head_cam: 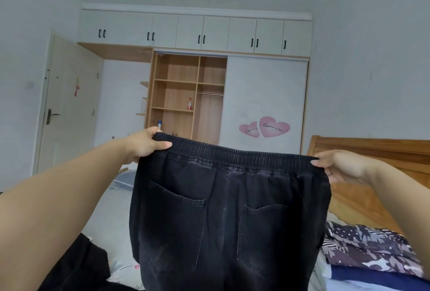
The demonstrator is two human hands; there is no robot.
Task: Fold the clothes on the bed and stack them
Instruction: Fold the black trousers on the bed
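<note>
Black denim trousers (pixel 228 209) — legs cut off below, ribbed elastic waistband — left hand (pixel 145 144) and right hand (pixel 337 166) each pinching a waistband corner.

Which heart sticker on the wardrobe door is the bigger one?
The right heart sticker is bigger. The left heart sticker beside it is smaller and tucked against its side on the white sliding door.

A home bedroom: a built-in wardrobe (pixel 195 76) (heart stickers on its door), a wooden headboard (pixel 372 151), bedding.
</note>
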